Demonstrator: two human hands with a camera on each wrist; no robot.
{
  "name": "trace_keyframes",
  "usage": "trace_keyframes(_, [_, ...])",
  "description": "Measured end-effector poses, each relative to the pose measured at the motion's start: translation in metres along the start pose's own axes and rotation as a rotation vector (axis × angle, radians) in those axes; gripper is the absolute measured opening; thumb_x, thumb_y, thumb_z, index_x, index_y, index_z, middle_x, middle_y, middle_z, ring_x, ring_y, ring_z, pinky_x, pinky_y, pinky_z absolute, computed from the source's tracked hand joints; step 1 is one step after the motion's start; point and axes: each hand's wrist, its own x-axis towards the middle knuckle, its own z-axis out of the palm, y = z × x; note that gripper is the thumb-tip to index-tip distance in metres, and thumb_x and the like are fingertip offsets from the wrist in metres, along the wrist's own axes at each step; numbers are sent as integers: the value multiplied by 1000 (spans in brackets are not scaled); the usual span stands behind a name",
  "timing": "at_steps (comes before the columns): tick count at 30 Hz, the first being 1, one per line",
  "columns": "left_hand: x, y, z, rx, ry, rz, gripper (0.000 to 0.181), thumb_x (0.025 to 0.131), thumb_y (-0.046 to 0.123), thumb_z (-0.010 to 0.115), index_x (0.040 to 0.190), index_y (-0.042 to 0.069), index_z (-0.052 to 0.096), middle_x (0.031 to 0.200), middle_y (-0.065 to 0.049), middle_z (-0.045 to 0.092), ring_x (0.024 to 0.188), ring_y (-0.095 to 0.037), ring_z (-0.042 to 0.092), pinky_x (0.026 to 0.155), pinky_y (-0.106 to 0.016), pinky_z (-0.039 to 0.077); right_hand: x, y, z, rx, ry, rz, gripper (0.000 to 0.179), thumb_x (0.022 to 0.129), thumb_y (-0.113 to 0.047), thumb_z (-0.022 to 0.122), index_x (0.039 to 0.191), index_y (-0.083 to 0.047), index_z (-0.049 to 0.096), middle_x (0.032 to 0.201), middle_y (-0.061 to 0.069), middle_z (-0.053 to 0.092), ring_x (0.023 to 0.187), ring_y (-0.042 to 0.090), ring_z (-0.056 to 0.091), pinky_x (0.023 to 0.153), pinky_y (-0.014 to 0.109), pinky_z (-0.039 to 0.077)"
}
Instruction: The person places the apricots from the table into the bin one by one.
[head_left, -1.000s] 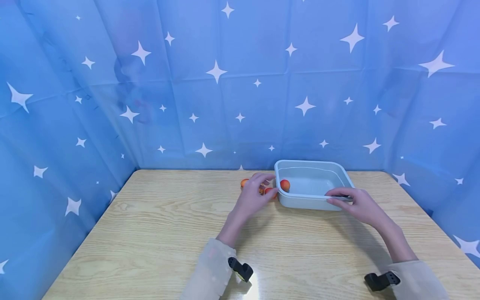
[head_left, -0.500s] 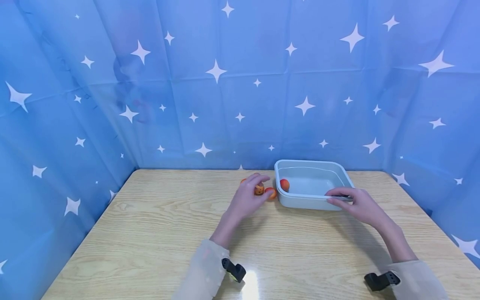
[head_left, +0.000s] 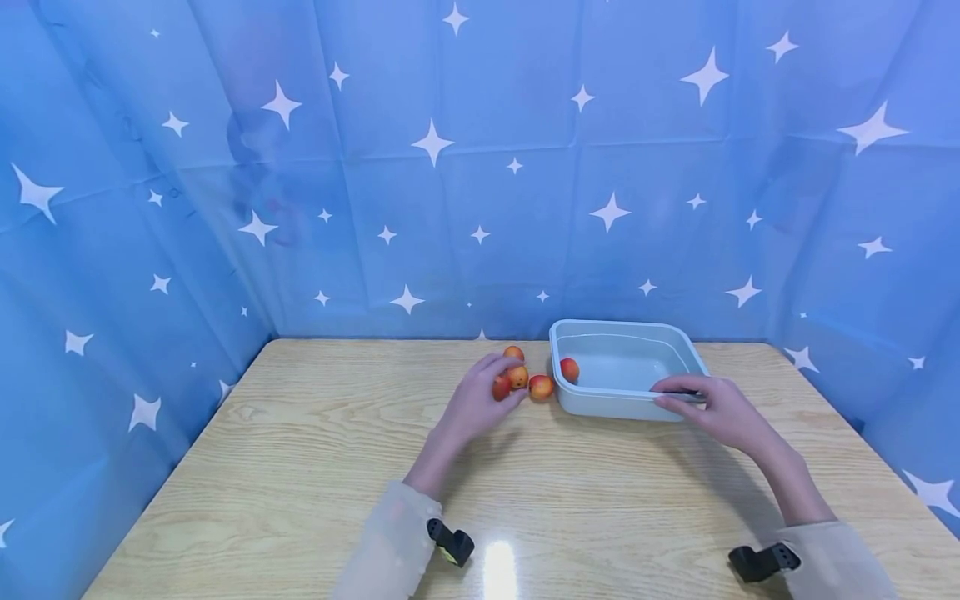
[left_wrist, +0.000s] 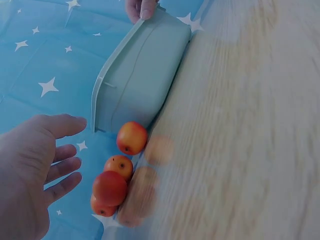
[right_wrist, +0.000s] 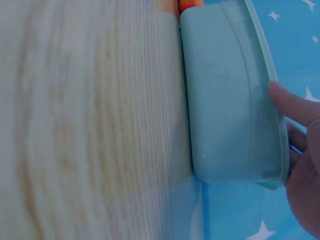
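Note:
My left hand (head_left: 474, 408) is beside a cluster of small red-orange apples, its thumb and fingers spread around the nearest red apple (head_left: 502, 386). In the left wrist view a gap shows between that hand (left_wrist: 30, 165) and the fruit. Other apples lie close by: one (head_left: 517, 377) in the middle, one (head_left: 513, 353) behind it, and one (head_left: 542, 387) next to the pale blue-green plastic tub (head_left: 615, 405). Inside the tub, at its left end, rests another apple (head_left: 570, 370). My right hand (head_left: 727, 412) pinches the tub's near rim at the right, thumb outside.
The wooden table (head_left: 360, 467) bears the tub near its back edge. A blue curtain (head_left: 480, 192) with white stars hangs behind and at both sides. Each sleeve has a small black camera (head_left: 450, 542) strapped on.
My left hand has drawn back from the tub's left side, moving left to the apple cluster, uncovering more of the apples. The right hand and tub have stayed put.

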Motion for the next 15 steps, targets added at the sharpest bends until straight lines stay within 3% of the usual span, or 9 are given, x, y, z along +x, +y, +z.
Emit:
trace_keyframes(6, [-3,-7,-3,32,-14,-15,46,91,20,76,134,9,64,142,-14,56,133,-33,48,107,-50,44,0,0,0,4,1,-4,16,93,-15,74,109,-16,77,97,-8,74,92,-3,62,76,17,50])
trace_keyframes(15, [-3,-21,-2,72,-36,-30,44,89,20,78,129,7,65,141,-14,57,133,-32,48,109,-47,44,0,1,0,3,2,0,16,93,-15,74,109,-16,77,98,-8,74,92,-3,62,76,17,50])
